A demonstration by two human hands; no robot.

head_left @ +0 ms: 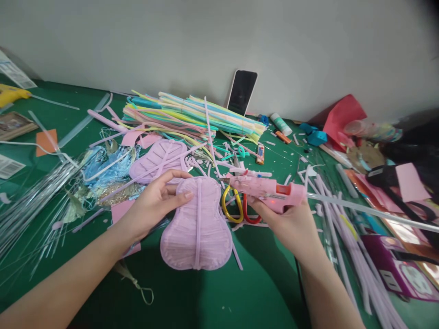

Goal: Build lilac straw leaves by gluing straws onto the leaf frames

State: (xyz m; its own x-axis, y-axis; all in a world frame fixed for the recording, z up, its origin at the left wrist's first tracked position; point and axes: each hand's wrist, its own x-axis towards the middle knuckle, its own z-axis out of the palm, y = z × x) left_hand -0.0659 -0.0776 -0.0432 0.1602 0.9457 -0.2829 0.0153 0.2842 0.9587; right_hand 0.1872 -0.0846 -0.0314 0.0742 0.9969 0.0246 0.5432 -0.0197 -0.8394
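Note:
My left hand (pixel 161 201) pinches the upper left edge of a lilac pipe-cleaner piece (pixel 214 228), shaped like a rounded wing with a narrow waist and a strip down its middle. In my right hand (pixel 297 226) is a pink hot glue gun (pixel 264 188), its nozzle pointing left near the piece's upper right edge. A long clear glue stick (pixel 370 211) sticks out of its back. Scissors with yellow and red handles (pixel 236 220) lie under the nozzle. Behind my left hand rests a second lilac wing-shaped piece (pixel 160 157).
A large bundle of coloured pipe cleaners (pixel 192 114) lies at the back, before a phone (pixel 243 91) leaning on the wall. Loose lilac stems (pixel 356 260) lie right, beside a purple pack (pixel 394 269). Blue tassels (pixel 111 164) and silver strands (pixel 37 205) lie left, a yellow glue gun (pixel 13 94) farther back.

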